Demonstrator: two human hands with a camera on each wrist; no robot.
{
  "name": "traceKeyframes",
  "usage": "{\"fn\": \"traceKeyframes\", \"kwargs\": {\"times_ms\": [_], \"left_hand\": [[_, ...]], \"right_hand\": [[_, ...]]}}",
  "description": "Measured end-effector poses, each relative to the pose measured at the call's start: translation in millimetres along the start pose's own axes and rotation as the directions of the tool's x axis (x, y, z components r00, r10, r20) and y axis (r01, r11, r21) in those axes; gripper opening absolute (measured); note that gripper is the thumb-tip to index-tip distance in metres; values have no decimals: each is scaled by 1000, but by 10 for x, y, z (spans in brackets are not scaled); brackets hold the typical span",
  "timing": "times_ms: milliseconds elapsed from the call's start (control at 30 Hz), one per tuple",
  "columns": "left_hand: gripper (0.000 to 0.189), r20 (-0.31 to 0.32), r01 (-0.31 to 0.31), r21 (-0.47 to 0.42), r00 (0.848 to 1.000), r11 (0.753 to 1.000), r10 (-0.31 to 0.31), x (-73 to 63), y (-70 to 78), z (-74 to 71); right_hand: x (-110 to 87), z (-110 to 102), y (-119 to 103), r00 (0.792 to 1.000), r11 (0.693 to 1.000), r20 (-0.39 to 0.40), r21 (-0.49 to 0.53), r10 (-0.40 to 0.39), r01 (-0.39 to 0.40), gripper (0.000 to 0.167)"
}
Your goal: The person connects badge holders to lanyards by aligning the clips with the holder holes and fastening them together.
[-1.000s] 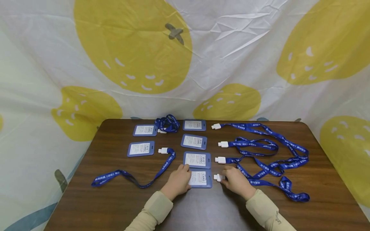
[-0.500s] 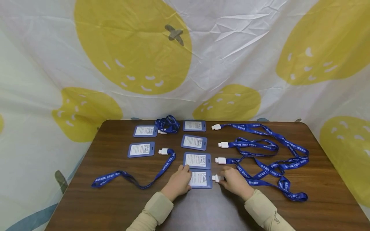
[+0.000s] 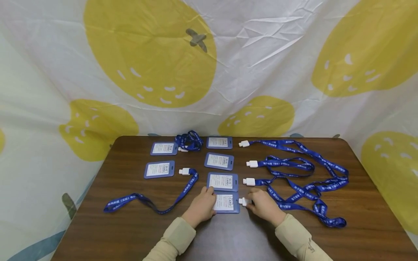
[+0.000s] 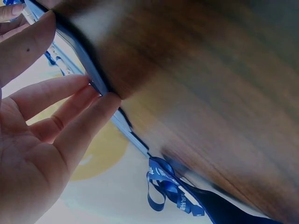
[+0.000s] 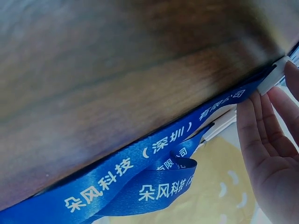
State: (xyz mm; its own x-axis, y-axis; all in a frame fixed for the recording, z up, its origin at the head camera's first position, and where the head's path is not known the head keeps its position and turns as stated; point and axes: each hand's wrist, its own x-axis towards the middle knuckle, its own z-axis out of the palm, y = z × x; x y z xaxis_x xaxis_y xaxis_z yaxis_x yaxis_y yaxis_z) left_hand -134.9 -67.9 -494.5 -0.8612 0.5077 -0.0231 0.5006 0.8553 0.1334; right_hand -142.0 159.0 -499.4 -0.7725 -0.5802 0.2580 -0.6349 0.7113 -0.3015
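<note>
In the head view, my left hand point(image 3: 200, 203) holds the nearest blue ID badge holder point(image 3: 226, 203) by its left side, flat on the table. The left wrist view shows the thumb and fingertips at the edge of the badge holder point(image 4: 96, 77). To the right, my right hand point(image 3: 265, 204) pinches the white plastic clip point(image 3: 243, 201) of a blue lanyard point(image 3: 297, 206). The clip's tip is at the holder's slotted right end; whether they touch is too small to tell. In the right wrist view, the printed lanyard strap point(image 5: 159, 144) trails away from the fingers.
Three more badge holders, including one just behind point(image 3: 222, 181), line up beyond my left hand. Several lanyards with white clips point(image 3: 249, 181) lie to the right. On the left are two holders point(image 3: 159, 169), a stretched lanyard point(image 3: 147, 201) and a bundled lanyard point(image 3: 190, 140).
My right hand has slid the white clip slightly left, up to the badge holder's end. The strap's far tail has shifted a little left too. My left hand stays put.
</note>
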Motion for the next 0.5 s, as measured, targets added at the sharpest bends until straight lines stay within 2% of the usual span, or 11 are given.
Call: {"fn": "traceKeyframes", "kwargs": {"times_ms": [200,500], "left_hand": [[39,6,7,-10,1000,1000,-7,6,-3,0],[36,13,4,-20,1000,1000,-3,12,-7,-12]], "right_hand": [[2,7,17,999,999,-7,-12,-32,32,12],[16,24,5,999,999,1,-4,-36,36,11]]}}
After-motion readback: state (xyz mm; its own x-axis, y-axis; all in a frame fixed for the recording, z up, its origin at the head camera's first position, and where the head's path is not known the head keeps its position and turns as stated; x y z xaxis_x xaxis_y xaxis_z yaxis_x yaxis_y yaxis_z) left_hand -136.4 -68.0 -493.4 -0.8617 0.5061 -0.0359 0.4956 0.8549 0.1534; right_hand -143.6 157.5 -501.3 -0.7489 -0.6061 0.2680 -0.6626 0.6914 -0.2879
